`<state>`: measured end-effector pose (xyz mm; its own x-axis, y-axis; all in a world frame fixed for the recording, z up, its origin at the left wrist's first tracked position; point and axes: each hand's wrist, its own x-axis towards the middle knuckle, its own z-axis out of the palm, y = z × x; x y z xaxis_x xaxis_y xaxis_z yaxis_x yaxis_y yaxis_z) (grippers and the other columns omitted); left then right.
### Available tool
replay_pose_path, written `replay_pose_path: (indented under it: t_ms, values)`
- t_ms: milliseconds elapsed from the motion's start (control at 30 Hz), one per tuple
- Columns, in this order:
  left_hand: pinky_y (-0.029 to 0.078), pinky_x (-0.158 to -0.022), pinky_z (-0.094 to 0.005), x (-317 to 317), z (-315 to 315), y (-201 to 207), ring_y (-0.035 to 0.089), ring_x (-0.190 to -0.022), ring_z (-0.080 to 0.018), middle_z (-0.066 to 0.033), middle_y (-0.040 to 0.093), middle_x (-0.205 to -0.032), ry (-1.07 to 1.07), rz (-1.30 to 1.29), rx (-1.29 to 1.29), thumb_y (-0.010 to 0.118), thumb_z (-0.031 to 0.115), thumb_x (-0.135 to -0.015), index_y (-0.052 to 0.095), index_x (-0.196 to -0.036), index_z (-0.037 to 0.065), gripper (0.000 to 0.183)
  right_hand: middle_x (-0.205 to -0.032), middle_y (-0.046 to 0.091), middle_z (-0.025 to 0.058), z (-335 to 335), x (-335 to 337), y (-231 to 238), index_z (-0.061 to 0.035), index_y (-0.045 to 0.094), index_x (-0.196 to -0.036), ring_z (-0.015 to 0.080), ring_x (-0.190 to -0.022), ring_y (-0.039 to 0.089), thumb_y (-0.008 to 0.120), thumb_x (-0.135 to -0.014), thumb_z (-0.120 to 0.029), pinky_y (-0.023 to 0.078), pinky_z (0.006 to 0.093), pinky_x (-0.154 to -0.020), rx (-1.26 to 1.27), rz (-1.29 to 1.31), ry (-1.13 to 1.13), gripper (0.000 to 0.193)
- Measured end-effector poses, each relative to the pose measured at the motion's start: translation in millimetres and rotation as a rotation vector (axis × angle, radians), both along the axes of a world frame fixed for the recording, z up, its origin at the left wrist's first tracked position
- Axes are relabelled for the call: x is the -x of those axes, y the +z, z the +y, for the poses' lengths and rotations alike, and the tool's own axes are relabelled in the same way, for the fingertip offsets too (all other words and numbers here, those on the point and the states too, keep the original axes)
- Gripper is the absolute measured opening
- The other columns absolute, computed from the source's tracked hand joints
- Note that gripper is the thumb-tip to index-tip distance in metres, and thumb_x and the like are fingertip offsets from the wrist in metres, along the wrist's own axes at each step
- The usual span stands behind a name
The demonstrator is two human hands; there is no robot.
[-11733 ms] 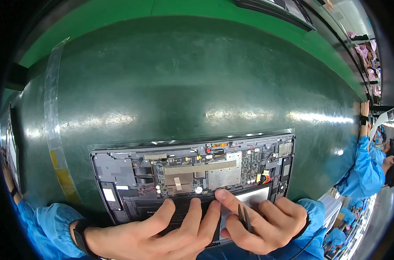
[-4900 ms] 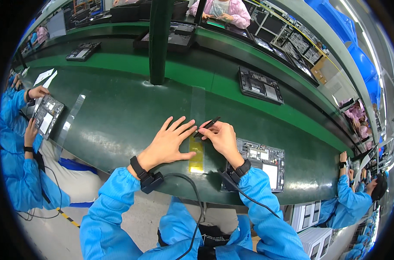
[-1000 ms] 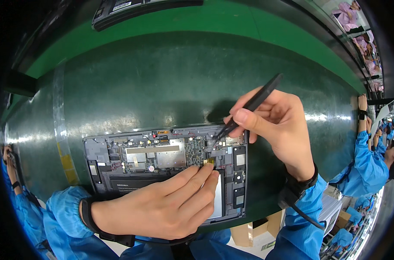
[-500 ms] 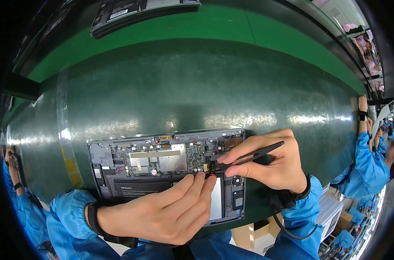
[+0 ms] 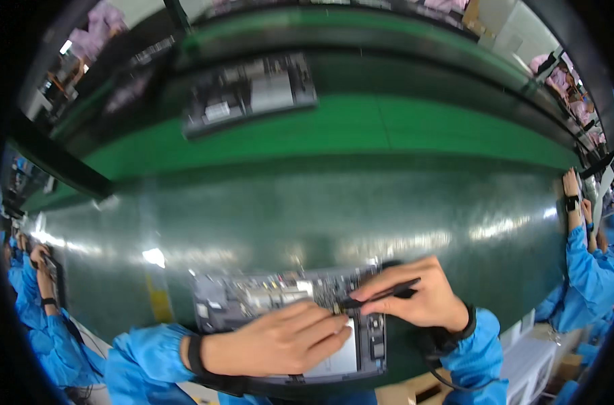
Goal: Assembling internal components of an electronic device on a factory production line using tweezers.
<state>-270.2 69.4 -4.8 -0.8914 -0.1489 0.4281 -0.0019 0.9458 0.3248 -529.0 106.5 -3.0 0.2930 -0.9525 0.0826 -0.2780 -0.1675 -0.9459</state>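
An opened laptop base [image 5: 212, 291] lies on the dark green bench before me, its circuit board and inner parts bare. My right hand [image 5: 432, 297] pinches black tweezers [image 5: 403, 290], whose tips point left at the right end of the board. My left hand [image 5: 273, 341] lies across the near part of the base. Its fingers are bent and pressed together close to the tweezer tips, and whatever they pinch is hidden. A silver panel [image 5: 347, 354] shows beside the left fingers. Motion blur smears the small parts.
A second opened laptop base [image 5: 270, 94] rests on the bright green strip [image 5: 361, 125] beyond the bench. Yellow tape [image 5: 160, 304] marks the bench at left. Blue-sleeved co-workers' hands show at left [image 5: 40, 260] and right [image 5: 572, 192]. A cardboard box [image 5: 412, 393] stands below the bench edge.
The view has tilted up, so the bench and hands sit lower and more of the far laptop base shows. Both hands stay at the same spot on the board, tweezers still held.
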Motion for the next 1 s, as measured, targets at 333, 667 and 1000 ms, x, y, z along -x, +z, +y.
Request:
replay_pose_path:
  t_ms: [333, 667, 1000]
  values:
    - [0.044, -0.084, -0.0385, 37, -27, 20, 0.051, -0.099, -0.0309, -0.0116, 0.054, -0.105, 0.185, -0.252, -0.235, 0.083, 0.024, -0.079, 0.064, -0.104, 0.007, 0.036, -0.097, 0.076, 0.0092, -14, 40, -12, -0.0006, 0.070, -0.104, 0.0129, -0.073, 0.073, 0.073, -0.094, -0.010, 0.047, 0.0209, -0.057, 0.039, -0.354, -0.512, 0.014]
    - [0.044, -0.093, -0.0411, 17, -3, 22, 0.052, -0.106, -0.0327, -0.0146, 0.056, -0.108, 0.501, -0.029, -0.173, 0.087, 0.025, -0.075, 0.059, -0.115, 0.004, 0.053, -0.099, 0.069, 0.0121, 42, 59, -38, -0.0002, 0.057, -0.108, 0.0203, -0.083, 0.070, 0.047, -0.107, -0.025, 0.058, 0.0325, -0.067, -0.200, -0.243, -0.479, 0.027]
    - [0.049, -0.096, -0.0411, -165, 54, 6, 0.062, -0.108, -0.0264, -0.0160, 0.061, -0.128, 0.655, 0.099, -1.876, 0.054, 0.045, -0.098, 0.049, -0.136, 0.003, 0.056, -0.086, 0.068, 0.0182, 118, -41, -39, 0.0010, 0.056, -0.093, 0.0313, -0.082, 0.068, 0.073, -0.093, -0.028, 0.052, 0.0425, -0.074, 0.054, 0.201, -0.557, 0.034]
